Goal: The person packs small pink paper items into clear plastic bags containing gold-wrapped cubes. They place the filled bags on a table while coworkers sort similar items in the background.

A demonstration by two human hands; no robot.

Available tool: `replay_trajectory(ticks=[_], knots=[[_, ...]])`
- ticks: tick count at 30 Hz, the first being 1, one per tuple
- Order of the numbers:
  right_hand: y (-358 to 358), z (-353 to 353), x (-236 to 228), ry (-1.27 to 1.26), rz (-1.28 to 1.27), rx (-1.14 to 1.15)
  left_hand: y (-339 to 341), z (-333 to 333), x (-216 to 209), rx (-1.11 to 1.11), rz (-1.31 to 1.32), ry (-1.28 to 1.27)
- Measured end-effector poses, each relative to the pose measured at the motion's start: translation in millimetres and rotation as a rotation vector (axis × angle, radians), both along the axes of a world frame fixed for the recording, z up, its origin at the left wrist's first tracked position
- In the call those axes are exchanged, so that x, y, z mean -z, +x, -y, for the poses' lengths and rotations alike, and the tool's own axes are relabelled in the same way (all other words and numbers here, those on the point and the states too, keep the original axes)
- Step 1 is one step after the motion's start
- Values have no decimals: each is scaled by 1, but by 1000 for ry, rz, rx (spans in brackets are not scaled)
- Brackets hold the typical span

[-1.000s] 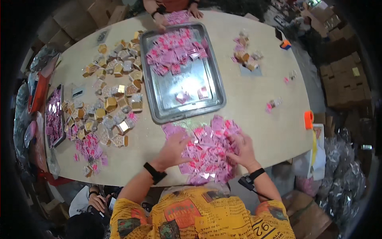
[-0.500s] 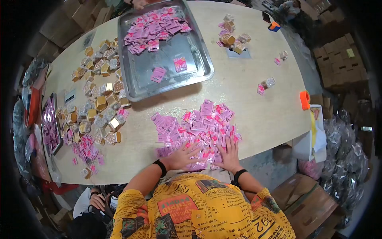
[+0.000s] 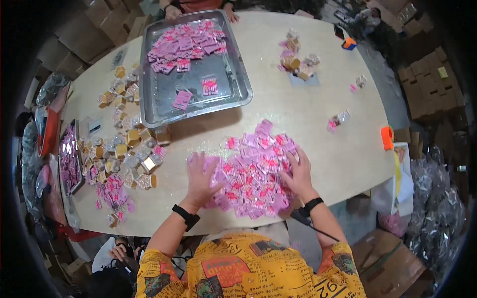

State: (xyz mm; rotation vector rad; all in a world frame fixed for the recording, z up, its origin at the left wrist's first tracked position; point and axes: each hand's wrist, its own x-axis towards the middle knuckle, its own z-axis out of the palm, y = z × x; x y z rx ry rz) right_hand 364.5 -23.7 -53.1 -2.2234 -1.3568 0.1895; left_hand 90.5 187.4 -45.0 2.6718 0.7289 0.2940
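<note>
A heap of small pink sachets [image 3: 253, 171] lies spread on the table just in front of me. My left hand [image 3: 199, 180], fingers stretched and apart, rests at the heap's left edge, partly over some sachets. At the right edge my right hand [image 3: 300, 175] lies with its fingers spread, touching the sachets there. Neither hand grips anything. Beyond the heap stands a metal tray [image 3: 218, 107] with many more pink sachets [image 3: 186, 44] piled in its far part and a couple lying loose nearer its front.
Many small gold-and-clear containers [image 3: 131, 137] crowd the table's left side, with more pink sachets [image 3: 112, 191] beside them. A few containers [image 3: 293, 62] stand far right. An orange tape roll [image 3: 387, 137] is at the right edge. Another person's hand [image 3: 172, 12] is at the tray's far end.
My hands have moved forward and apart, from the heap's near side to its two sides. The heap is more gathered. The other person's second hand has come into view behind the tray.
</note>
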Motion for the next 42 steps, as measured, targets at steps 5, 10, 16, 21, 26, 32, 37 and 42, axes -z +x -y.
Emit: replay_trajectory(ticks=[5,10,16,21,26,32,37,42], knots=[[33,-96,-3,-329,36,29,4,-27,4,-110,-204,-198],[23,-134,7,-499,-79,-25,2,-14,35,-18,-190,-232],[-18,-127,-11,-509,4,-309,-15,6,30,4,-87,-282],[-30,-174,-12,-435,34,-367,-12,5,21,24,-120,-267],[-55,-161,9,-484,116,-589,-24,1,4,-69,-17,-196],[-55,-139,-21,-469,90,-604,-51,-23,-18,-295,-10,-315],[-34,-135,-14,-446,9,-568,-69,-43,-21,-419,94,-323],[-45,-134,-24,-406,62,-624,-87,-57,-24,-476,183,-321]])
